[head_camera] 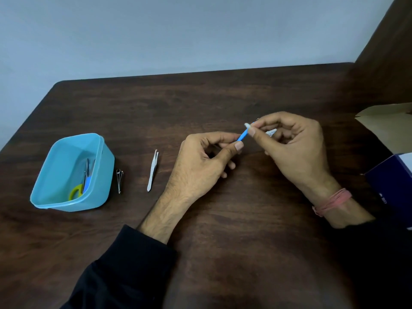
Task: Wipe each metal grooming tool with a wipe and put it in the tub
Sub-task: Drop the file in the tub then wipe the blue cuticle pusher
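1. Black sleeves (124,270) cover both forearms at the near edge of the view, over a dark wood-grain surface (234,253).
2. Pink thread (332,200) is wound round the right wrist.
3. Of the two hands, the left hand (200,166) has its fingers curled, thumb and forefinger pinching the lower end of a slim blue-handled tool (243,135).
4. Further in, the right hand (294,143) pinches the upper end of the same tool between thumb and fingertips; a small white wipe (247,125) shows at the tip there, and a scrap of white with print, which I cannot identify, peeks from under its fingers.
5. That tool is held in the air above the surface, slanting up to the right between the hands.
6. Left of the left hand, metal tweezers (153,171) lie flat on the surface, and a nail clipper (120,180) lies between them and the tub, just beside the tub.
7. At the left, the turquoise tub (44,197) holds scissors with yellow-green loops (77,191) and another blue-handled tool (87,182).
8. On the right edge sit a dark blue box (389,181) and, behind it, a brown cardboard box (383,128).
9. Beyond the surface is a pale grey-blue wall (178,30).
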The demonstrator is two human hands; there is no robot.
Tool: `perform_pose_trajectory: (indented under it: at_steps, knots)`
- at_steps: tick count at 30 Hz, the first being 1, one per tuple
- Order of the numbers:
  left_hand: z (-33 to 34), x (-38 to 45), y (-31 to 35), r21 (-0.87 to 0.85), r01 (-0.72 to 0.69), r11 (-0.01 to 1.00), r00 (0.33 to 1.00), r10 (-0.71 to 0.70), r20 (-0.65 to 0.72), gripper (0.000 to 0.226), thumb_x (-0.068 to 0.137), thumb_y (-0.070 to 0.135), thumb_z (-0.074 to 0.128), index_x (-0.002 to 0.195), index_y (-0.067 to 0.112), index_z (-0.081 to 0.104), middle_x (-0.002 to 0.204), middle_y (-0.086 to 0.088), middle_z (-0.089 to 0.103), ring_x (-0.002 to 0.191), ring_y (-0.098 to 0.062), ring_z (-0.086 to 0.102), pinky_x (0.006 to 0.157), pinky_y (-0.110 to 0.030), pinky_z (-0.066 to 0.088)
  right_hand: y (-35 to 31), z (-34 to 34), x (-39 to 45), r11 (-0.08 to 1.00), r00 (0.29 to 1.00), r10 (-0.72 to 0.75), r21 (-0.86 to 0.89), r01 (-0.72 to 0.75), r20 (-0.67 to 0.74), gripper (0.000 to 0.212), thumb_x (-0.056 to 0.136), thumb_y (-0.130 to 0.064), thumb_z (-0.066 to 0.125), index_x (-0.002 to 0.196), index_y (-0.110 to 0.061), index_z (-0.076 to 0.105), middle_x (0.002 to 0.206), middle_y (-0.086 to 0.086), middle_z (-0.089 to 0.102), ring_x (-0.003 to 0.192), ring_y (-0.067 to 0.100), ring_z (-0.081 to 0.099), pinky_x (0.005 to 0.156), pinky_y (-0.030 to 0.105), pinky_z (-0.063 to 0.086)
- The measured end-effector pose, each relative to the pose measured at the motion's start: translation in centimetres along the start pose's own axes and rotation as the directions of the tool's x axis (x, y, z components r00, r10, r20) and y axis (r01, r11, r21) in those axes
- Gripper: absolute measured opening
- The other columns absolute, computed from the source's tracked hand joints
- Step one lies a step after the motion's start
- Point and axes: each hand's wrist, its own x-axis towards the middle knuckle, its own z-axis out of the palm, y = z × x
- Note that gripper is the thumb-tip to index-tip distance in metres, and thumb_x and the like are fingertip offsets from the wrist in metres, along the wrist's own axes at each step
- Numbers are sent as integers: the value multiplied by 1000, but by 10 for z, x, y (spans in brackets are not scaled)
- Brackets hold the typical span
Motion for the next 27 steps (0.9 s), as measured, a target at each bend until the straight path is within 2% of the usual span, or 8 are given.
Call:
perform_pose_trajectory:
  at_steps: [2,4,6,10,12,15,19,27]
  knots:
    - [0,0,0,-4,2,1000,1000,-2,18,13,106,19,76,113,21,87,92,-2,84,68,-13,73,54,-26,55,2,-1,1,1000,1000,10,-3,-10,-29,5,96,-20,89,99,-19,84,90,-4,82,57,34,62,54,58,55]
    - [0,0,0,-3,0,1000,1000,1,30,14,109,21,74,114,20,87,92,-2,83,67,-11,71,53,-25,55,1,0,-2,1000,1000,-15,-17,15,12,5,96,-19,88,98,-21,84,93,-5,82,56,27,63,54,57,55]
    - [-1,0,0,18,-6,1000,999,5,34,16,109,23,73,117,23,87,91,0,83,65,-9,68,52,-24,54,-1,2,-4,999,998,-36,-34,38,43,6,96,-19,88,98,-24,84,92,-6,82,56,28,64,52,55,54]
    - [-3,0,-2,117,-46,992,999,44,22,18,109,27,74,122,26,85,88,8,82,59,1,61,51,-15,48,2,0,0,1000,999,4,-21,-5,-33,5,97,-24,88,99,-22,85,89,-7,81,61,38,66,57,59,56]
    - [-4,1,-3,148,-67,987,998,64,27,19,109,28,73,124,27,84,89,10,82,61,3,61,53,-15,48,1,0,-1,1000,999,8,-23,-9,-32,5,97,-23,88,100,-21,85,87,-8,80,61,36,67,57,59,57]
    - [-4,2,-4,173,-88,981,996,83,35,20,110,28,71,125,29,84,91,12,79,64,1,62,56,-18,48,0,0,-1,1000,1000,10,-21,-11,-28,5,97,-22,88,99,-19,85,86,-7,80,57,27,66,53,50,56]
    - [-2,1,-5,178,-84,980,996,77,44,17,110,28,72,120,30,85,92,12,78,65,1,62,62,-22,48,3,-5,5,998,989,63,30,-59,-134,12,97,-23,89,98,-13,83,86,0,81,55,8,64,49,23,44]
    - [-2,1,-2,159,-53,986,997,45,56,15,110,33,71,119,31,84,90,13,82,64,3,61,59,-16,48,-1,-3,4,999,990,37,-14,-39,-134,10,97,-21,88,101,-13,83,90,2,81,54,6,66,48,16,44]
